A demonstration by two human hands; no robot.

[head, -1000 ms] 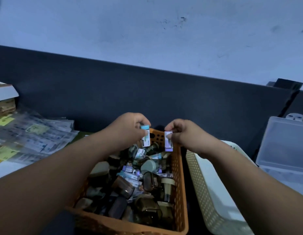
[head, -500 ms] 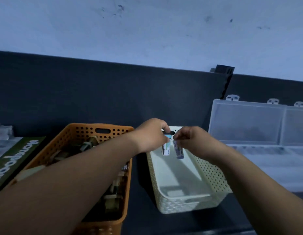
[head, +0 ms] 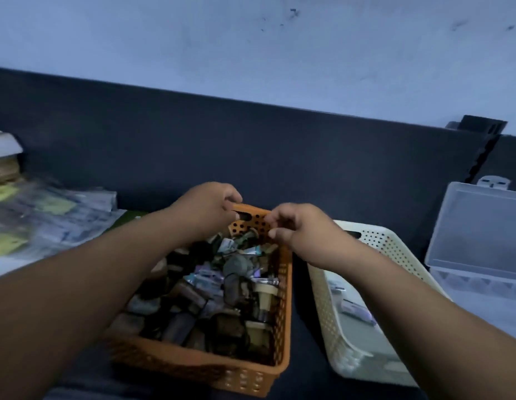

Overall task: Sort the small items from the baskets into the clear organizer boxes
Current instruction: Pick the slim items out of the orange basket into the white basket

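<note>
An orange basket [head: 245, 378] sits in the middle, heaped with small bottles and packets [head: 222, 287]. To its right stands a white perforated basket [head: 327, 310] with a few small labelled vials [head: 355, 308] on its floor. A clear organizer box [head: 479, 226] with its lid up is at the far right. My left hand [head: 209, 210] hovers over the orange basket's far rim, fingers loosely curled, nothing seen in it. My right hand [head: 297, 229] hangs beside it over the far right corner, fingers apart and empty.
Plastic-sleeved papers with yellow notes [head: 48, 217] lie at the left, and a stack of boxes [head: 2, 163] is behind them. A dark partition [head: 251, 145] runs along the back of the table under a pale wall.
Both hands carried a small vial each from the orange basket to the white basket. They have come back over the orange basket without the vials.
</note>
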